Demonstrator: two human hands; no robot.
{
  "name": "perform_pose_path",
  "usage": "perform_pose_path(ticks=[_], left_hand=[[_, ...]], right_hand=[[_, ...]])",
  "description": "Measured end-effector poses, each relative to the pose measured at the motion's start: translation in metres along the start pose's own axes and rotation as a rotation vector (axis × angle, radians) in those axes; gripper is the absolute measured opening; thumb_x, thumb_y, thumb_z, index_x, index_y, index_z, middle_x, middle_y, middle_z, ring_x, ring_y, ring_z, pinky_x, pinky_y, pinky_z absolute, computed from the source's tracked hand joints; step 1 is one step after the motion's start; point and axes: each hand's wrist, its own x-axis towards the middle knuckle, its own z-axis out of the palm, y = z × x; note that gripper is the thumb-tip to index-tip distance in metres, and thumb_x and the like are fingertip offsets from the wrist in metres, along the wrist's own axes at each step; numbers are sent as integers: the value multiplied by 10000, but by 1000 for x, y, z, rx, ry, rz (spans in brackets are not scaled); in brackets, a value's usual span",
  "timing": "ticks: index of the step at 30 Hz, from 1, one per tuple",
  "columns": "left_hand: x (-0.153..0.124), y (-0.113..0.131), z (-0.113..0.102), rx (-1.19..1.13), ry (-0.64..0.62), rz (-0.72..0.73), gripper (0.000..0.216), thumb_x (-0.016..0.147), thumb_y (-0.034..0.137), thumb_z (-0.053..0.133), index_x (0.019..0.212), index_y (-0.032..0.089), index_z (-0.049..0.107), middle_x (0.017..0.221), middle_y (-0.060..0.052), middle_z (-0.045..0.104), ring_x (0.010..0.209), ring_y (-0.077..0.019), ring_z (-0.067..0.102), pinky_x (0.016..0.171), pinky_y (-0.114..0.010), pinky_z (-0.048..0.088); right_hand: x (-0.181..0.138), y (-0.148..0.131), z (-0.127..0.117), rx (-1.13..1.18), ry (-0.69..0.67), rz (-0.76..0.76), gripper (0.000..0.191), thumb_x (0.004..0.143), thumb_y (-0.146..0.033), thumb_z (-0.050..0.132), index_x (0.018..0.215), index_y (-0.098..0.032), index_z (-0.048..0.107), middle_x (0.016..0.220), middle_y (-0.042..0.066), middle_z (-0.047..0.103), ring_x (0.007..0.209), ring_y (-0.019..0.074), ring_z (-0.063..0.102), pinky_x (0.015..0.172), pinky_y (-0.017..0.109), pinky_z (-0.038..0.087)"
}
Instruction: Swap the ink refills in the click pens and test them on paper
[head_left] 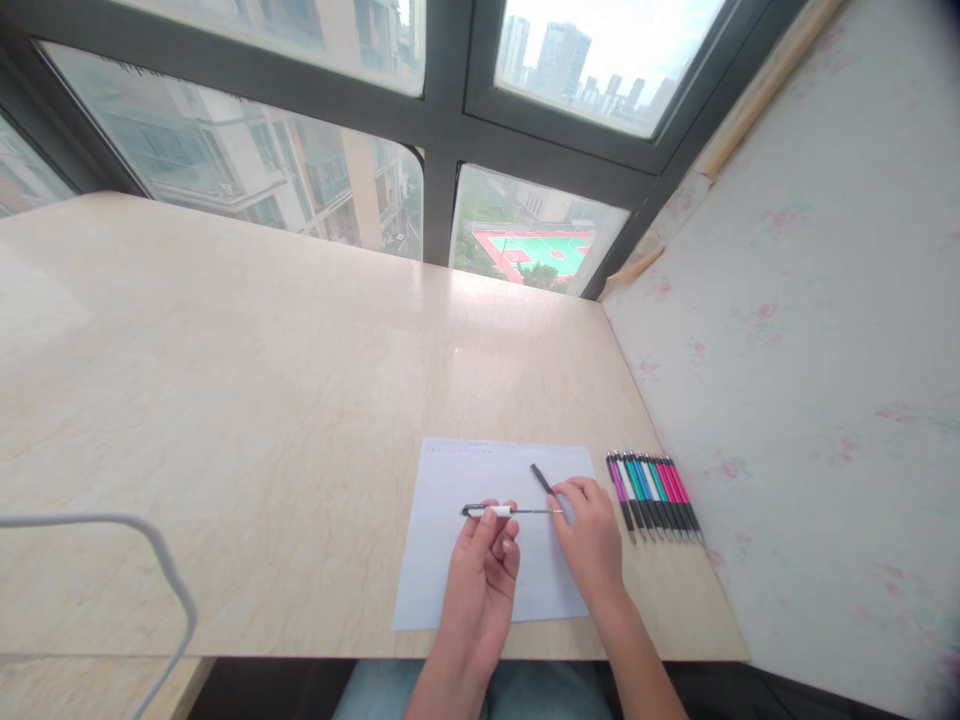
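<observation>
Home corner — floral wallpaper [825,330], window [445,130], buildings [561,58] outside

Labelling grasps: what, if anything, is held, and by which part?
Left hand: white plastic pen barrel with black clip, by its white section. Right hand: seemingly slim black tube, by its near end; can't tell if it also grips the thin grey rod.

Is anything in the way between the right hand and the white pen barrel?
Nothing visible blocks it. Only the thin rod poking out of the white pen barrel, held in the left hand, spans the gap to the right hand; the black piece is off that line.
</observation>
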Motion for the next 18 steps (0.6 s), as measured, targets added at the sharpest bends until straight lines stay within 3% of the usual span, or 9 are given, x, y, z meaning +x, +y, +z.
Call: perform_pose_path(ticks=[4, 7, 9, 13, 18], left_hand=[[1, 1, -2, 23, -7, 17, 80, 858, 120, 655, 932, 116, 683, 984, -83, 719, 699, -87, 684, 584, -145, 571], [0, 4, -1, 32, 6, 35, 69, 852, 115, 659, 918, 118, 681, 974, -79, 717, 694, -87, 683, 580, -146, 571], [-1, 5, 1, 31, 13, 41, 60, 857, 115, 653, 911, 118, 679, 966, -78, 717, 690, -85, 681, 572, -144, 568], [0, 6, 0, 34, 5, 43, 62, 861, 118, 650, 916, 122, 676, 962, -78, 716, 700, -84, 680, 580, -142, 567], [2, 3, -4, 65, -22, 63, 90, 845, 132, 675, 935, 131, 674, 978, -80, 716, 721, -89, 682, 594, -145, 567]], right_hand=[[-2, -4, -12, 357, -18, 205, 237, 870, -392, 586, 925, -196, 707, 995, 115, 702, 890, 256, 636, 741, 378, 517], [-8, -4, -33, 729, -71, 437, 314, 829, -447, 659, 994, -181, 694, 914, 108, 718, 742, 215, 637, 618, 329, 510], [-11, -4, -49, 891, -42, 500, 316, 786, -430, 724, 985, -186, 694, 836, 78, 706, 694, 183, 610, 588, 295, 491], [-14, -5, -78, 1000, -15, 503, 256, 753, -380, 777, 932, -212, 704, 765, 28, 655, 677, 140, 557, 589, 248, 469], [-15, -6, -94, 908, -3, 469, 242, 742, -367, 790, 924, -223, 722, 831, 34, 660, 730, 147, 561, 606, 239, 482]])
